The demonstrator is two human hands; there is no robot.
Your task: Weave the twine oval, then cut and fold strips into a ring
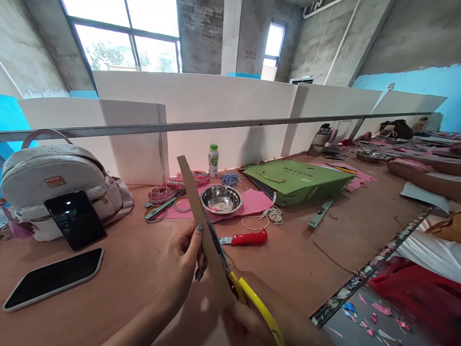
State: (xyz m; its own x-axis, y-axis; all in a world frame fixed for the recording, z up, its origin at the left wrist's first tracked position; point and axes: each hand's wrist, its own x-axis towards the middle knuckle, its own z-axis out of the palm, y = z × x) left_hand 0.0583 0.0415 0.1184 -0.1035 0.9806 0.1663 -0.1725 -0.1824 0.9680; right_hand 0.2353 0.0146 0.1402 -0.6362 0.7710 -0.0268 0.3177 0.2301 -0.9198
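Left hand [183, 262] and right hand [248, 312] close together at the card

I have the left hand pinching a long, narrow strip of brown cardboard [201, 216] between thumb and fingers, and the right hand clamped round yellow-handled scissors [257, 300], whose dark blades sit along the strip's edge. The strip rises above the near edge of a pinkish-brown work table [118, 269]. Beyond it I see a round stainless steel bowl [221, 199] on a sheet of pink paper [254, 203], a red-handled utility knife [248, 237] and a loose bundle of white cord [268, 216]. Further back lie a green paper bag [295, 180] with small printing I cannot read from here and a small plastic bottle with a green cap [213, 162], its label also unreadable. A narrow green strip [163, 205] left of the bowl shows what looks like a letter S. Further left, a black smartphone [75, 220] leans on a pale textured backpack [61, 180] with a small tan tag, and a second black smartphone [54, 278] lies flat on the table.
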